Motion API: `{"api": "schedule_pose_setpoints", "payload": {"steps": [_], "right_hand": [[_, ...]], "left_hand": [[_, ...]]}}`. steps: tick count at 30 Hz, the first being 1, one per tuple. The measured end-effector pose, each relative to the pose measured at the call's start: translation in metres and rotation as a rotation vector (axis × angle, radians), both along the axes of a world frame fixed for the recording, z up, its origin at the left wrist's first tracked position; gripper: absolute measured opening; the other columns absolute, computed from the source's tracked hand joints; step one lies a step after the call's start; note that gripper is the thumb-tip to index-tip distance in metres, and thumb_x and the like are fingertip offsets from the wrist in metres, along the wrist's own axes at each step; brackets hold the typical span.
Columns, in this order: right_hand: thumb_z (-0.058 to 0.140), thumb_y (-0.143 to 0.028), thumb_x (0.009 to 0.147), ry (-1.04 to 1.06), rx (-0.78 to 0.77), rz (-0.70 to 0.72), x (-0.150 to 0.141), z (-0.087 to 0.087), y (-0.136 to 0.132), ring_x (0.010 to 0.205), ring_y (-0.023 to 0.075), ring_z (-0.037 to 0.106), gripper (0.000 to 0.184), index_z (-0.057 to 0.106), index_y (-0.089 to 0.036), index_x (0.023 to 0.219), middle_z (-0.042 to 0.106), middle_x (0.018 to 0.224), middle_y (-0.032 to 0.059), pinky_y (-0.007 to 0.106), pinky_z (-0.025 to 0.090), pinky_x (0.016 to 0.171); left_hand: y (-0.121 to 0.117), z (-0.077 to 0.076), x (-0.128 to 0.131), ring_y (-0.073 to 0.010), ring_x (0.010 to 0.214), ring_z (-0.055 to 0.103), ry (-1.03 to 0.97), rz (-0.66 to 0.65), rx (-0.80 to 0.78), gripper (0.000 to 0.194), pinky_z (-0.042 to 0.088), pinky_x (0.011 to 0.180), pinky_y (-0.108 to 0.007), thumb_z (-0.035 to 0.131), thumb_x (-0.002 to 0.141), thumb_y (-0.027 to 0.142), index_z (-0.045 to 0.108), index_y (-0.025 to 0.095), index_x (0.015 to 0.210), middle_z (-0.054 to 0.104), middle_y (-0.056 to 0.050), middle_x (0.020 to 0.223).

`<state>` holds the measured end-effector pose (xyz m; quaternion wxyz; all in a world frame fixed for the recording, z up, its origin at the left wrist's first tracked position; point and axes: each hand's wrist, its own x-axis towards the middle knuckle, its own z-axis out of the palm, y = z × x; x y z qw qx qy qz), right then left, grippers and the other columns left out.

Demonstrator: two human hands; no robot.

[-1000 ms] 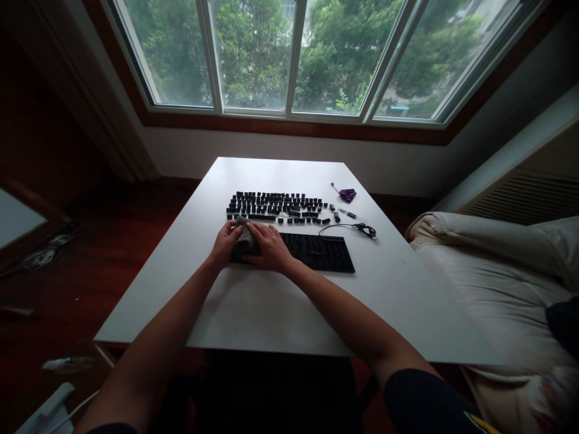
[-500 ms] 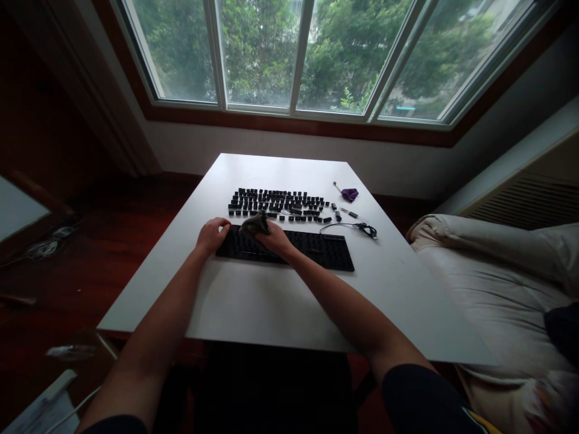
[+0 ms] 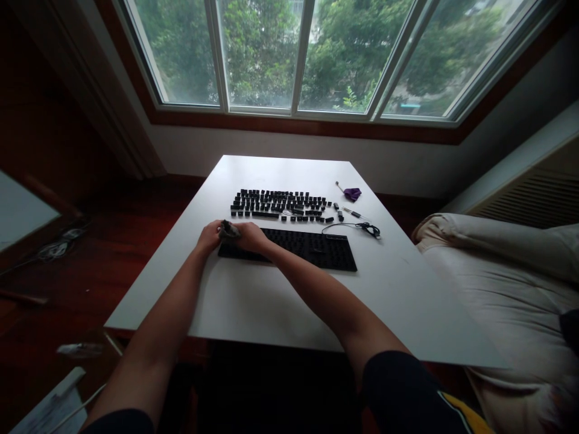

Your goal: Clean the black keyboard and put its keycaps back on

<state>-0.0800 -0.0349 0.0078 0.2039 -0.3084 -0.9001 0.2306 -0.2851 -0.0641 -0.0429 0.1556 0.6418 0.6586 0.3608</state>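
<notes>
A black keyboard base (image 3: 312,248) with its keycaps removed lies on the white table (image 3: 271,301). Several loose black keycaps (image 3: 280,204) sit in rows behind it. My right hand (image 3: 250,236) is closed on a small dark grey cloth (image 3: 227,229) at the keyboard's far left corner. My left hand (image 3: 208,237) rests curled at the keyboard's left end, its fingers touching the same cloth.
A coiled black cable (image 3: 368,228) lies at the keyboard's right rear. A purple tool (image 3: 350,193) and small metal pieces (image 3: 350,212) sit near the table's back right. A pale sofa (image 3: 506,271) stands to the right; windows (image 3: 298,54) are beyond.
My right hand lifted the cloth off the keyboard's left part, then carried it left to the far left corner. My left hand shifted slightly left and now meets the cloth.
</notes>
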Motion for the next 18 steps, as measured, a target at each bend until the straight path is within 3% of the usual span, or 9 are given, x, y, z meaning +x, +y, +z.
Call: {"api": "schedule_pose_setpoints", "payload": {"steps": [8, 14, 18], "right_hand": [[0.063, -0.030, 0.089, -0.172, 0.136, 0.070, 0.001, 0.007, -0.006, 0.091, 0.0245, 0.069, 0.025, 0.073, -0.028, 0.112, 0.076, 0.106, 0.0060, 0.027, 0.039, 0.070], [0.063, -0.024, 0.085, -0.229, 0.161, 0.108, 0.027, 0.014, -0.009, 0.084, 0.0245, 0.067, 0.016, 0.073, -0.025, 0.096, 0.076, 0.095, 0.0071, 0.028, 0.035, 0.065], [0.068, -0.024, 0.078, -0.273, 0.116, 0.091, 0.053, 0.016, -0.003, 0.080, 0.0236, 0.066, 0.015, 0.075, -0.027, 0.091, 0.075, 0.087, 0.0058, 0.028, 0.034, 0.064]], "left_hand": [[-0.003, 0.001, 0.000, -0.0258, 0.093, 0.067, -0.023, -0.010, 0.014, 0.035, 0.051, 0.086, -0.035, 0.064, 0.077, 0.037, 0.077, 0.023, 0.106, 0.076, -0.006, 0.100], [-0.001, -0.004, 0.001, -0.0204, 0.079, 0.064, -0.060, 0.009, 0.005, 0.034, 0.051, 0.078, -0.032, 0.059, 0.082, 0.039, 0.076, 0.024, 0.108, 0.074, -0.005, 0.098], [-0.002, -0.004, 0.003, -0.0206, 0.081, 0.064, -0.051, 0.006, 0.016, 0.033, 0.052, 0.080, -0.033, 0.059, 0.083, 0.039, 0.076, 0.024, 0.109, 0.074, -0.005, 0.100]]}}
